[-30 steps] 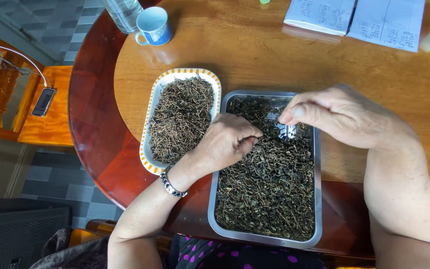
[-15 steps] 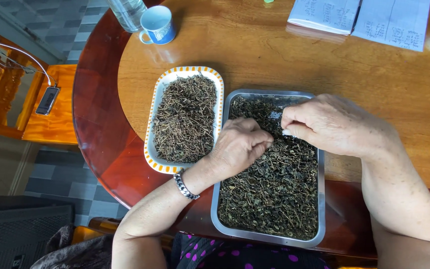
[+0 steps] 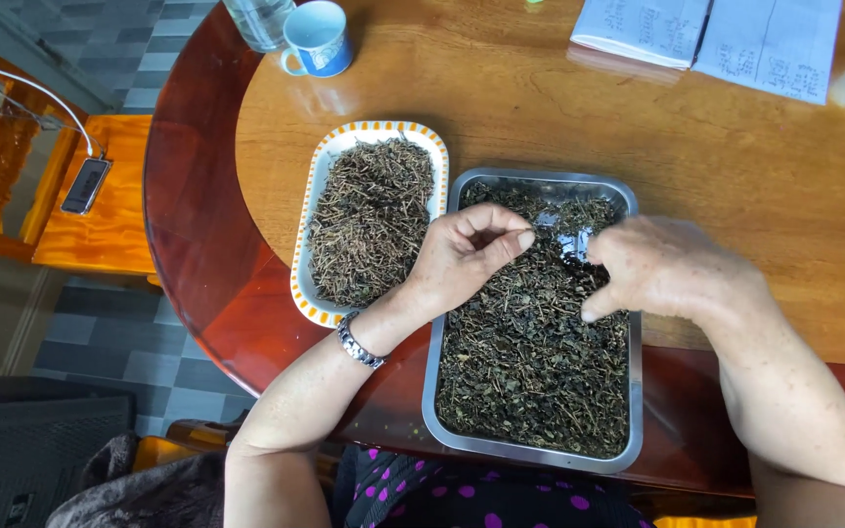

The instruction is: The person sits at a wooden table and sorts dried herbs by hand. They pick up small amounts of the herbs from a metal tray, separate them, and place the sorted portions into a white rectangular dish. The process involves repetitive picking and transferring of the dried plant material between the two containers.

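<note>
Hands point(image 3: 559, 259) over half-hidden dried leaves point(image 3: 530, 372)

Both our forearms are bare, with no sleeves reaching them. On our left wrist we wear a metal link bracelet point(image 3: 360, 342) of silver and dark beads. Our left hand point(image 3: 464, 256) and right hand point(image 3: 672, 271) carry no rings. Below, our dark garment point(image 3: 481, 494) shows magenta polka dots.
</note>
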